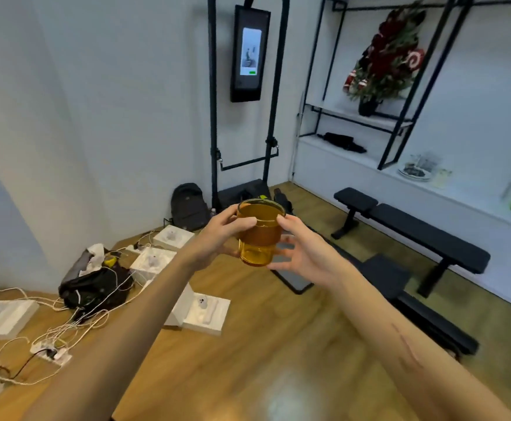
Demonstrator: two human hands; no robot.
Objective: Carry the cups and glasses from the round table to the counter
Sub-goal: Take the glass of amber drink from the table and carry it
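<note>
An amber see-through glass (259, 235) is held upright in the air in front of me, above the wooden floor. My left hand (220, 235) grips its left side, thumb near the rim. My right hand (301, 247) touches the right side, index finger at the rim and the other fingers spread behind the glass. The glass looks empty. The round table is out of view. A white counter (466, 199) runs along the right wall.
A black weight bench (412, 232) stands to the right, in front of the counter. White boxes (208, 311), cables and a black bag (96, 287) lie on the floor at left. A black frame with a screen (249, 53) stands ahead, a backpack (189, 206) beside it.
</note>
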